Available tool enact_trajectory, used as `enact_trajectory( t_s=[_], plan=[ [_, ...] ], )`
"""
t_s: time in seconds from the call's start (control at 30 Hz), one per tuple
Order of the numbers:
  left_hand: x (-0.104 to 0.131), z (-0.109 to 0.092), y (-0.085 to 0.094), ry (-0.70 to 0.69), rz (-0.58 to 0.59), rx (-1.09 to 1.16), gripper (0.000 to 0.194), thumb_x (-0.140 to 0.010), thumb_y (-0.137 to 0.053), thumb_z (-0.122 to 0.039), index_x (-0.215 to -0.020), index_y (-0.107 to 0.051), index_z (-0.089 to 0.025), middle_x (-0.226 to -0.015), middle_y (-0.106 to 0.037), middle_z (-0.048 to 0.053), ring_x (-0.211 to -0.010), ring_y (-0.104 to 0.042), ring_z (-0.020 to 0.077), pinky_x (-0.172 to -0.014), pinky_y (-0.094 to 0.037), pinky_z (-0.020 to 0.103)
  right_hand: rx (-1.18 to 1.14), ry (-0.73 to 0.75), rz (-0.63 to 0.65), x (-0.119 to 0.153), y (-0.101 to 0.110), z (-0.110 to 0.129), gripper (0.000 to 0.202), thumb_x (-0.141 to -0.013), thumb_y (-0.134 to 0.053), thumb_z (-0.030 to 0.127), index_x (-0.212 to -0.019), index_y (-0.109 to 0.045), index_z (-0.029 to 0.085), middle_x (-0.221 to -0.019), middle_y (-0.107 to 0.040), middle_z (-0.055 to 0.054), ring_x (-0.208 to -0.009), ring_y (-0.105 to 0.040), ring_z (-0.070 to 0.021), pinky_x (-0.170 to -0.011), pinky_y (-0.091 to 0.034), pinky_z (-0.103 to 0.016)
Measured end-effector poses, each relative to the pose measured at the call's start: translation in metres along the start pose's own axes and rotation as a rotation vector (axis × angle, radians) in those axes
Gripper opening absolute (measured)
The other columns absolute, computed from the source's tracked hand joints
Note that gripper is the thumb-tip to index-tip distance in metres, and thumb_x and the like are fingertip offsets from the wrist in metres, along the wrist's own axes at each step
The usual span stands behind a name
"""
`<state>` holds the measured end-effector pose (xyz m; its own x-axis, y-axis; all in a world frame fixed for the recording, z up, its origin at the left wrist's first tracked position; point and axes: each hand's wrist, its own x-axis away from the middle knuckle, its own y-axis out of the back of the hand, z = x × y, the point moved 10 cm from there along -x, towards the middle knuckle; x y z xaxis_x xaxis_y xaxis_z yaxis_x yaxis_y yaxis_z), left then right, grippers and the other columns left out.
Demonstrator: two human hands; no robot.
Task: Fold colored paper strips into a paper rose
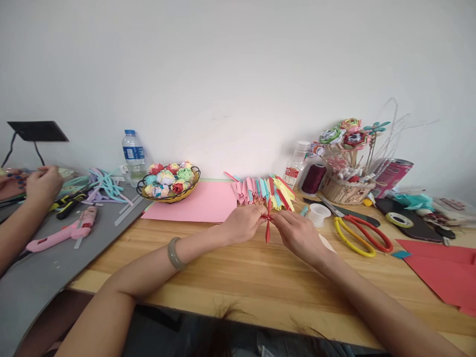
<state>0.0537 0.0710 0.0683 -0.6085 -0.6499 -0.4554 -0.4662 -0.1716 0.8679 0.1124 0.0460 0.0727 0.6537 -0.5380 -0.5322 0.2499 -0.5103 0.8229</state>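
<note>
Between my two hands is a small piece of folded red paper (268, 229), its points spread up and down. My left hand (243, 224), with a ring and a bracelet on that arm, pinches it from the left. From the right, the closed fingers of my right hand (299, 234) grip the same paper; the fingertips are partly hidden. Just beyond my hands lies a row of folded paper strips (256, 191) in pink, blue, yellow and red. A white spool (319, 214) stands to the right of my right hand.
Scissors (357, 230) and red paper (442, 267) lie to the right, before a basket of paper flowers (347, 191). Pink paper (197, 206) lies under a bowl of paper flowers (169, 198). Far left, a co-worker's hand (44, 183) is near a pink glue gun (65, 235).
</note>
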Motion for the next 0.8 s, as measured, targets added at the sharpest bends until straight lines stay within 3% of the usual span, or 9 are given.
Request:
enact_trajectory(
  t_s=[0.2,0.37,0.57,0.8],
  plan=[
    [0.001,0.0,-0.01,0.027,0.082,-0.173,0.024,-0.089,-0.028,-0.028,-0.095,-0.047,-0.015,-0.095,-0.057,0.009,-0.088,-0.055,0.0198,-0.07,-0.046,0.032,-0.028,-0.065,0.099,-0.003,-0.014,-0.007,0.021,-0.09,-0.03,0.018,-0.091,-0.051,0.015,-0.081,-0.057,-0.008,-0.076,-0.051,-0.0181,-0.062,-0.038,-0.027],
    [0.002,0.002,-0.016,-0.026,0.084,-0.219,0.021,-0.087,-0.031,-0.015,-0.093,-0.051,-0.015,-0.088,-0.059,0.008,-0.087,-0.056,0.0189,-0.07,-0.046,0.03,-0.062,-0.096,0.137,-0.003,-0.017,-0.007,0.026,-0.093,-0.028,0.03,-0.085,-0.048,0.017,-0.08,-0.058,-0.007,-0.073,-0.053,-0.0177,-0.06,-0.038,-0.027],
    [0.005,-0.001,-0.025,-0.121,0.094,-0.246,0.023,-0.084,-0.035,-0.012,-0.099,-0.052,-0.013,-0.089,-0.063,0.008,-0.083,-0.059,0.0187,-0.068,-0.047,0.029,-0.121,-0.099,0.257,0.001,-0.024,-0.004,0.017,-0.091,-0.032,0.022,-0.084,-0.047,0.017,-0.074,-0.059,-0.003,-0.064,-0.055,-0.0152,-0.053,-0.033,-0.024],
    [0.006,-0.006,-0.021,-0.198,0.028,-0.219,0.023,-0.081,-0.036,-0.011,-0.098,-0.051,-0.012,-0.089,-0.063,0.008,-0.081,-0.06,0.0176,-0.066,-0.047,0.028,-0.169,-0.036,0.139,0.002,-0.012,-0.001,0.02,-0.088,-0.032,0.015,-0.077,-0.049,0.017,-0.067,-0.055,-0.002,-0.057,-0.049,-0.0123,-0.051,-0.031,-0.022]
  ],
)
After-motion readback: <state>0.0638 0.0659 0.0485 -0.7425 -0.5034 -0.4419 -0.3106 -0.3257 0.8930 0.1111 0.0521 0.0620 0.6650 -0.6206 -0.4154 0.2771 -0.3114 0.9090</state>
